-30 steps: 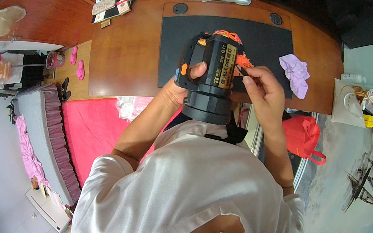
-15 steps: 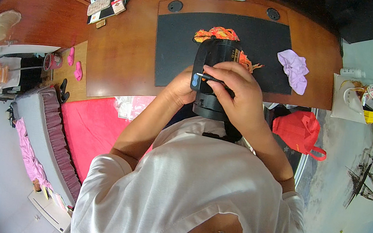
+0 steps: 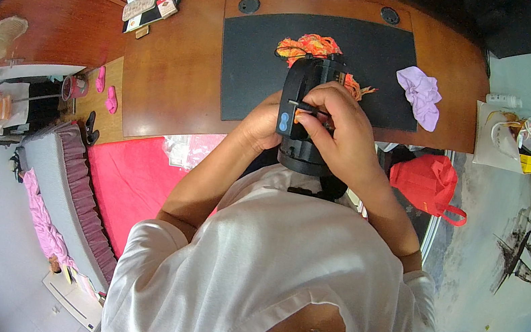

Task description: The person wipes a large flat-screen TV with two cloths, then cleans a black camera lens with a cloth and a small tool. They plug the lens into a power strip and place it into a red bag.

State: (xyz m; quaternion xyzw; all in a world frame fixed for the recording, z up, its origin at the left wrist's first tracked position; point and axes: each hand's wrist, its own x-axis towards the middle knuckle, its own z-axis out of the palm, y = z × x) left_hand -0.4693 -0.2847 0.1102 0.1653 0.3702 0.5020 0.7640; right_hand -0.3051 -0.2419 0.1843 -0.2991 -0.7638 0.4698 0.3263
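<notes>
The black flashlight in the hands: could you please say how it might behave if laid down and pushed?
The black flashlight looks stiff, given its hard-looking casing; its thick body suggests some weight; the side handle would probably check rolling.

The lamp (image 3: 297, 144) is showing black, its buttons (image 3: 284, 122) blue; the bundle (image 3: 309, 44) is displaying mottled orange-yellow; the crumpled cloth (image 3: 418, 96), lilac.
</notes>
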